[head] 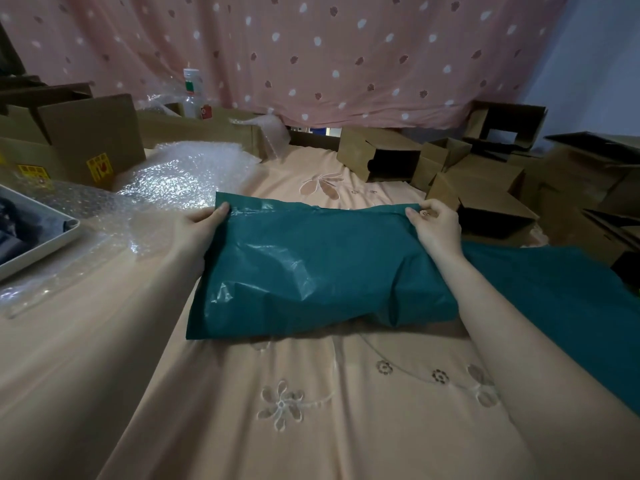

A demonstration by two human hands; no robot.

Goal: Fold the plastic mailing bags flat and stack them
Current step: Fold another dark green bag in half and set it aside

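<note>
A teal plastic mailing bag (311, 271) lies across the middle of the peach cloth, wrinkled and puffed, folded over on itself. My left hand (199, 225) pinches its far left corner. My right hand (438, 228) pinches its far right corner. Both hands hold that far edge a little off the cloth. More teal plastic bag material (568, 306) lies flat on the right, partly under my right forearm.
Bubble wrap (166, 188) spreads at the left. A grey tray (45, 244) sits at the left edge. Cardboard boxes (79, 140) stand at the back left and several open boxes (485, 188) crowd the right. A pink spotted curtain (311, 57) hangs behind.
</note>
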